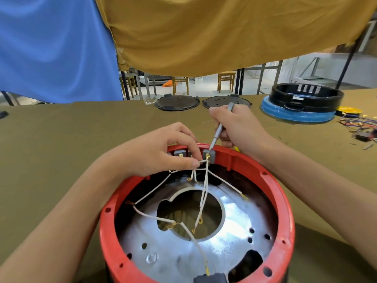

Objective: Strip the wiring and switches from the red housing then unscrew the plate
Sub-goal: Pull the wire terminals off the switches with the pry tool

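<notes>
The round red housing (pixel 283 193) stands open side up in front of me, with a silver metal plate (pixel 236 227) inside it. Several white wires (pixel 204 193) with brass terminals run across the plate up to grey switches (pixel 210 155) at the far rim. My left hand (pixel 163 152) pinches the bundle of white wires just beside the right-hand grey switch. My right hand (pixel 236 123) grips a thin grey screwdriver (pixel 220 127), its tip down on that switch's brass terminal. Another dark switch (pixel 210 278) sits at the near rim.
On the olive cloth table (pixel 61 139), two dark round lids (pixel 177 103) (pixel 226 102) lie at the back. A black ring on a blue base (pixel 302 103) stands back right, with loose coloured wires and parts (pixel 361 127) beside it. Blue and mustard cloths hang behind.
</notes>
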`<state>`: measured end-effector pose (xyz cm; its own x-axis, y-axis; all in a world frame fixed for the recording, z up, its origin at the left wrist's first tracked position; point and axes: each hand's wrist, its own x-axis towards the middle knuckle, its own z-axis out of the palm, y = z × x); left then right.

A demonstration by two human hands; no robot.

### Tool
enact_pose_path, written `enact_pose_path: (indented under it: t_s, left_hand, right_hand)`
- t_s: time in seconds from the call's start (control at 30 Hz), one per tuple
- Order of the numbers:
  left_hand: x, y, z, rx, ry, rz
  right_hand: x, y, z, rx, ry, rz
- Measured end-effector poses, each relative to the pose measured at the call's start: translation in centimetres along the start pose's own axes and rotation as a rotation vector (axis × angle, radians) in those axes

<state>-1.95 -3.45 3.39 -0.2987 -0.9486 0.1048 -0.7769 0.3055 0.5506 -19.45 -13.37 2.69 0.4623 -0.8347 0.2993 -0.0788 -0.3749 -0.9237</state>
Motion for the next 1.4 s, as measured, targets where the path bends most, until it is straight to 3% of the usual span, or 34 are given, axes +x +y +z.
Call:
enact_pose_path:
  t_s: [0.17, 0.27, 1.0, 1.13, 1.4]
  left_hand:
    - [0.0, -0.2, -0.1, 0.004, -0.002, 0.015]
    - [0.1, -0.3, 0.1, 0.008, 0.005, 0.017]
    - [0.2, -0.4, 0.1, 0.014, 0.007, 0.025]
    - [0.3, -0.4, 0.2, 0.018, 0.021, 0.041]
    - [0.0, -0.1, 0.1, 0.000, 0.011, 0.032]
  right_hand:
    - [-1.4, -0.7, -0.1, -0.248, 0.072, -0.465]
    - [-1.9, -1.0, -0.1, -0.333, 0.039, -0.553]
    - [-2.0, -1.1, -0.1, -0.377, -0.032, -0.605]
    - [-2.2, -1.5, 0.1, -0.468, -0.108, -0.669]
    - [-0.4, -0.8, 0.2, -0.216, -0.061, -0.375]
